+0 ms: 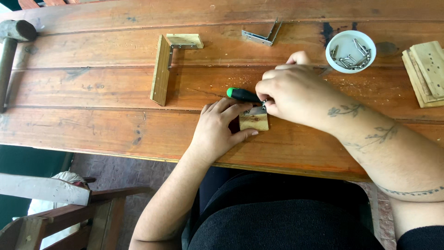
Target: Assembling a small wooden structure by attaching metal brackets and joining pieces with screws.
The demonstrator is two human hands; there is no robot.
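my left hand [217, 127] lies flat-fingered against the small wood block [254, 122] near the table [92, 129] edge, steadying it, not wrapped round it. my right hand [289, 92] is closed with its fingertips at the metal bracket [255, 111] on the block's top; the green-handled screwdriver [243, 95] lies just behind. farther back: an l-shaped wood assembly [162, 69], a bowl of screws [350, 51], a loose bracket [262, 36].

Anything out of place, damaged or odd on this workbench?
Only small things: pale sawdust is scattered on the wooden table above the hands, and dark stains mark the boards beside the white bowl of screws. Nothing looks broken.
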